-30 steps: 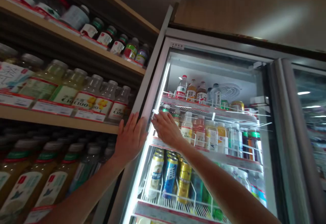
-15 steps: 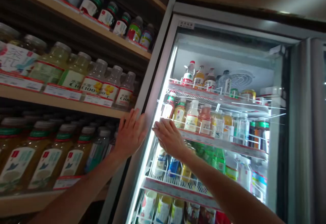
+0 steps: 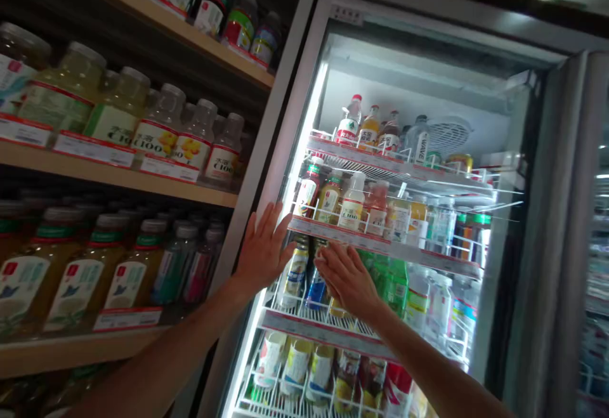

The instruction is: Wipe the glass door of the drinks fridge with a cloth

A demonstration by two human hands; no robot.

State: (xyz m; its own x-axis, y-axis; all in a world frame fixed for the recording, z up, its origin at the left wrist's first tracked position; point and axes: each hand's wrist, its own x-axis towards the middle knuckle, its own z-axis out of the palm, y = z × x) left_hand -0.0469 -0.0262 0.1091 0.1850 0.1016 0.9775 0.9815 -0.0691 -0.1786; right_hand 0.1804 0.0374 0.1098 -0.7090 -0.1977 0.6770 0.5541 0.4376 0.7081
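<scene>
Left fingers [image 3: 272, 221] and right fingers [image 3: 339, 259] raised, lit drinks fridge [image 3: 304, 82], shelved bottles [image 3: 157, 129]

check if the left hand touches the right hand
Apart: the head view shows a gap between the left hand and right hand, with a can visible through it.

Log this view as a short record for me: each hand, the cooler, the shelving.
Left hand: fingers spread, by the left frame of the cooler
Right hand: fingers extended, in front of the cans, palm hidden
Cooler: lit, bottles on wire-railed shelves
Shelving: wooden, at left, with capped bottles
Unclear: whether either hand touches the cooler
</scene>
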